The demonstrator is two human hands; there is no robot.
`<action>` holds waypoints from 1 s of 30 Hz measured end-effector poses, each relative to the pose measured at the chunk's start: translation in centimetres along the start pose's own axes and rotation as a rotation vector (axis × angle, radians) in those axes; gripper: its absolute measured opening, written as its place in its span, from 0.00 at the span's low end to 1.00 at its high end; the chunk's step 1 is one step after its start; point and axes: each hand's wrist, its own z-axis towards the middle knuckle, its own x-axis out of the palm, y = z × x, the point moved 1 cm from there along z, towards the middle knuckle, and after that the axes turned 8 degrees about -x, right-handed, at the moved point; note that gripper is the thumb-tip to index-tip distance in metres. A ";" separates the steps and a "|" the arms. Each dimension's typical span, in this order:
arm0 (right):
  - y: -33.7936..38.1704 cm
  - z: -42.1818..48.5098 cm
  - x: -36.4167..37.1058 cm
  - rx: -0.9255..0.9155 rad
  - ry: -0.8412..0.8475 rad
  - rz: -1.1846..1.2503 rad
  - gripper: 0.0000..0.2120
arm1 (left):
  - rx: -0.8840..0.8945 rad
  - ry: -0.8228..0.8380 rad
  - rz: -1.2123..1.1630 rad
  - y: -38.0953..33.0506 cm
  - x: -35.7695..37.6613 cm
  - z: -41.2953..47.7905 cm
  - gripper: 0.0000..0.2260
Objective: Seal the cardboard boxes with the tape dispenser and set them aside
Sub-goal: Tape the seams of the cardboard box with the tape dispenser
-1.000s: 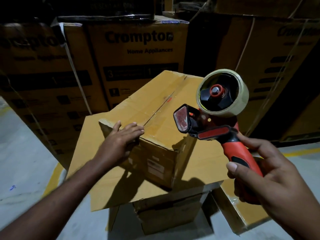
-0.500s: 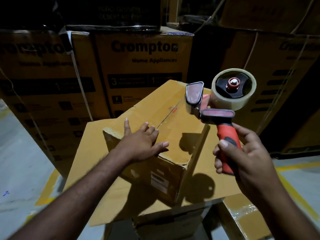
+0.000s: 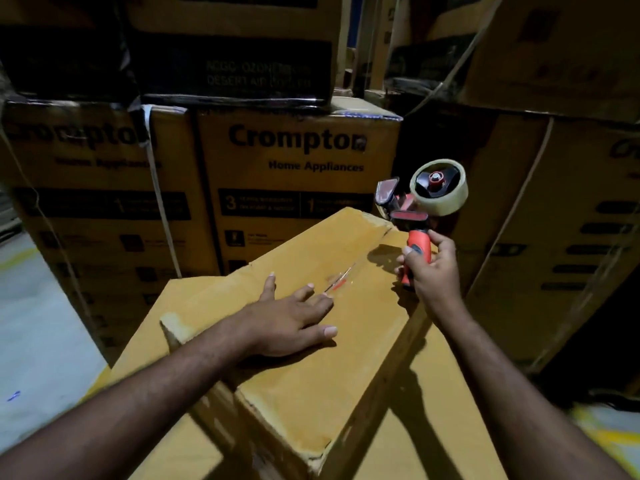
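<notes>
Head view: the cardboard box point(image 3: 311, 393) sits in the middle, one corner toward the camera, resting on a wider carton point(image 3: 197, 296). The left hand point(image 3: 287, 320) lies flat on the box top with its fingers spread, fingertips beside the centre seam. At 2 o'clock from it, the right hand point(image 3: 429, 268) grips the red handle of the tape dispenser point(image 3: 419, 216) over the far end of the seam; contact with the cardboard cannot be told. The tape roll point(image 3: 439, 187) sits on top of the dispenser. Printed cartons point(image 3: 294, 168) are stacked at 12 o'clock, with the floor point(image 3: 34, 323) at 9 o'clock.
</notes>
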 end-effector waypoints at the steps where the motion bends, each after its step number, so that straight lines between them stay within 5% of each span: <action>1: -0.8 0.7 -0.1 0.006 0.007 -0.012 0.26 | -0.007 0.004 0.000 -0.4 -0.3 1.1 0.35; 18: -4.9 2.0 -0.7 0.035 -0.034 0.005 0.25 | 0.027 -0.035 -0.010 -3.2 -3.8 20.8 0.36; 30: -5.4 2.3 -0.1 0.016 -0.127 -0.051 0.24 | -0.003 -0.093 0.025 -5.1 -6.6 31.6 0.24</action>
